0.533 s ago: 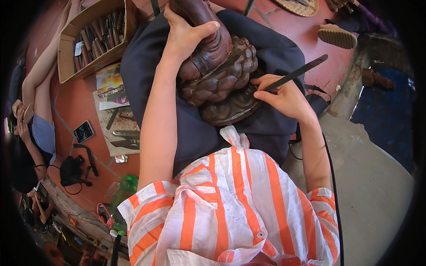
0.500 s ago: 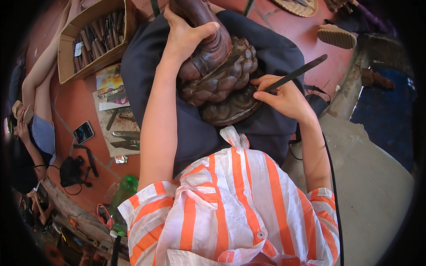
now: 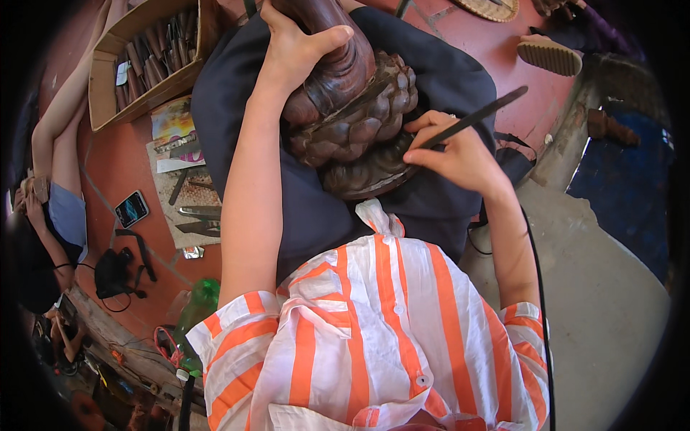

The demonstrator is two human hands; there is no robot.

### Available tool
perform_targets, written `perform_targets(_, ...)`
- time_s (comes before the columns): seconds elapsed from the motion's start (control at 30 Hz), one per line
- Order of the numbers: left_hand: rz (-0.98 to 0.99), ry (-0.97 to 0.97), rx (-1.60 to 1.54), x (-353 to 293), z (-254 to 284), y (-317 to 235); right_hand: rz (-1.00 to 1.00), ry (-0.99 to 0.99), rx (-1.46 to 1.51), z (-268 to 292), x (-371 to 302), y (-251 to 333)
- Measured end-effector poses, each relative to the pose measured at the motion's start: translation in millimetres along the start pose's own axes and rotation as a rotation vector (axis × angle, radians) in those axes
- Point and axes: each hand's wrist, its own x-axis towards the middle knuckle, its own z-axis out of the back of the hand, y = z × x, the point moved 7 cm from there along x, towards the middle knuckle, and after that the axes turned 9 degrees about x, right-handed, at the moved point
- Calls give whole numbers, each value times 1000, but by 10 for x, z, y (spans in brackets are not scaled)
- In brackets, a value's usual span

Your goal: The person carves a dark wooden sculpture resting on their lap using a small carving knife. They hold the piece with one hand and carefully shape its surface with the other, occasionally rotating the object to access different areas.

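Across my lap lies a dark brown carved wooden statue (image 3: 363, 108), its rounded lotus-petal base (image 3: 366, 172) toward my body and its upper part cut off by the top edge. My left hand (image 3: 296, 56) is wrapped round the statue's smooth body, with the thumb laid across it. Pinched in my right hand (image 3: 453, 156) is a long, flat, dark file (image 3: 489, 110), its rounded end pointing up and to the right. The fingers of that hand are at the right side of the lotus base. Where the file's other end meets the wood is hidden by my fingers.
On the left stands a cardboard box (image 3: 104, 86) of wooden-handled tools. Below it, flat metal tools (image 3: 200, 213) lie on a mat, near a phone (image 3: 131, 209) and a green bottle (image 3: 198, 316). Another person's legs (image 3: 61, 144) are at far left. A sandal sole (image 3: 550, 56) shows upper right.
My right hand and the file have shifted slightly left and up along the base. My left hand keeps its hold on the statue. The whole view has moved a little.
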Motion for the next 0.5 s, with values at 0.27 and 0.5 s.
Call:
perform_targets(0.27, -6, 16, 26, 5, 12, 21, 93, -30, -74, -29, -62, 80)
perform_targets(0.5, -15, 29, -76, -1, -21, -6, -1, -63, 125, 33, 3, -89)
